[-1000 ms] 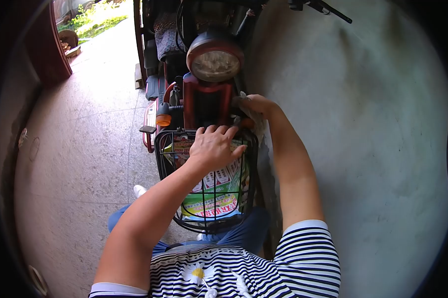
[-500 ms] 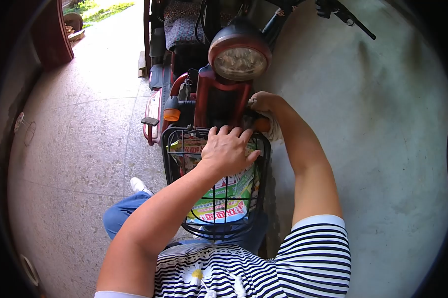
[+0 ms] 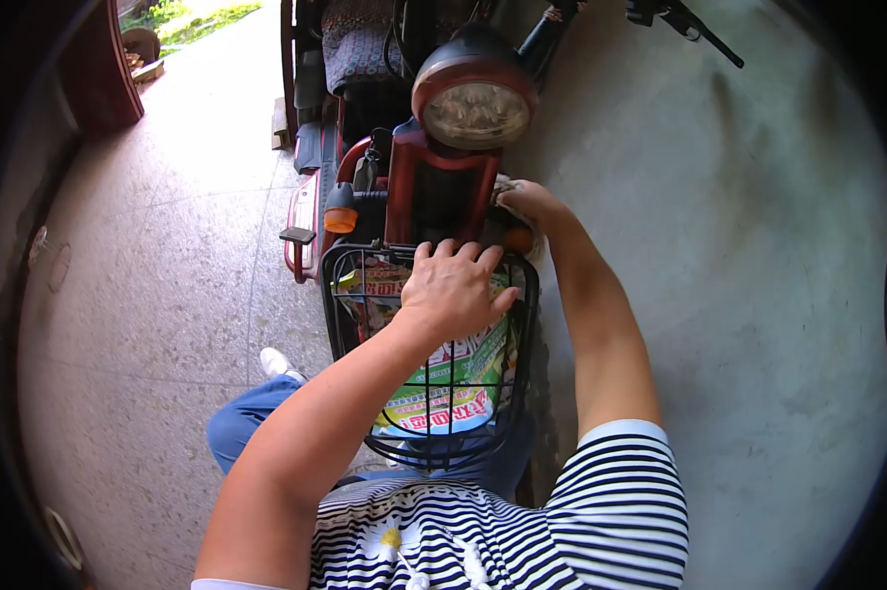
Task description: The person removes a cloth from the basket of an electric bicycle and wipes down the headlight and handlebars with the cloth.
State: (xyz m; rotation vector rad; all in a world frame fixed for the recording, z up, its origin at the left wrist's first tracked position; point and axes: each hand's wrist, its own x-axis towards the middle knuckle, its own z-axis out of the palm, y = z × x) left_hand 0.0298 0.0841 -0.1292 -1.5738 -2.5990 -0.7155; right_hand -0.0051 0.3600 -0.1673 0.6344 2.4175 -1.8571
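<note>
A red vehicle with a round headlight (image 3: 477, 113) stands in front of me, a black wire basket (image 3: 526, 364) on its front. Printed paper (image 3: 443, 403) lies inside the basket. My left hand (image 3: 451, 287) rests on the basket's top rim, fingers spread, holding nothing. At the right side of the red front panel (image 3: 397, 187), my right hand (image 3: 532, 200) is closed on a pale cloth (image 3: 503, 187), part of which hangs beside the orange right turn light. The fingertips of my right hand are partly hidden.
A grey wall (image 3: 738, 295) runs close along the right. The left orange turn light (image 3: 340, 218) and a pedal (image 3: 297, 235) stick out on the left. A handlebar lever (image 3: 699, 31) reaches out at the top right. Stone floor (image 3: 168, 295) lies to the left.
The vehicle has shifted right in view over the last second as the view turned. My right hand has moved slightly with the cloth along the panel's side. My left hand stays on the rim.
</note>
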